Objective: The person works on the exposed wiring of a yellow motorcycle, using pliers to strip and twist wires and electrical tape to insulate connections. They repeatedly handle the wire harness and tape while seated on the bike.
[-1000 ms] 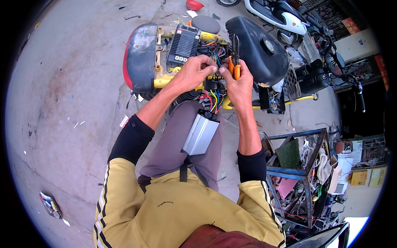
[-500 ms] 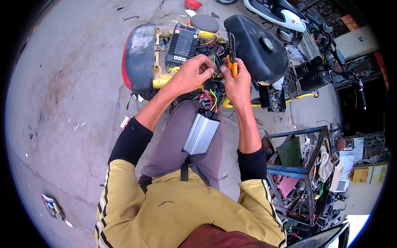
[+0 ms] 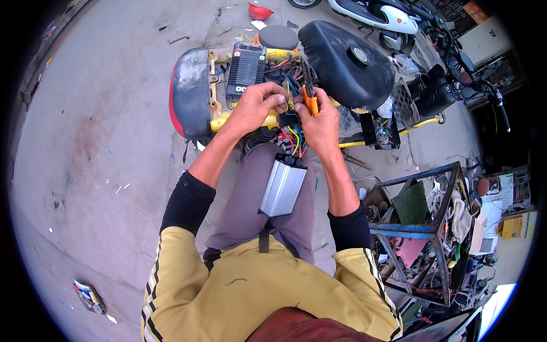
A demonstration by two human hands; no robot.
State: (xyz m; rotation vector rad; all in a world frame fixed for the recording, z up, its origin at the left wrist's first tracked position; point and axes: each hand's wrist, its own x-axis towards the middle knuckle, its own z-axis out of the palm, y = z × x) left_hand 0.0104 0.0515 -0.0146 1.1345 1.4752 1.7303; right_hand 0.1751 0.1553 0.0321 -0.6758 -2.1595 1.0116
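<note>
My right hand (image 3: 321,126) holds a pair of orange-handled pliers (image 3: 310,102), dark jaws pointing away from me. Thumb and forefinger of that hand also come together near my left hand. My left hand (image 3: 256,106) is closed in a pinch over the wiring; whatever thin thing it grips is too small to make out. Both hands are above the yellow frame (image 3: 227,119) of a stripped electric scooter. Coloured wires (image 3: 294,137) run from there down to a silver finned controller box (image 3: 281,189) resting on my thighs. Beyond my left hand lies a black finned box (image 3: 246,69).
A black tank-shaped cover (image 3: 348,64) sits right of the wiring, and a dark tail section (image 3: 192,91) is at left. A blue metal rack (image 3: 401,231) full of scrap stands at right. A white scooter (image 3: 383,18) and a red bowl-shaped thing (image 3: 260,11) are farther off.
The whole view has shifted slightly. My fingertips stay close together over the wiring, and the pliers remain in my right hand, tilted a little differently.
</note>
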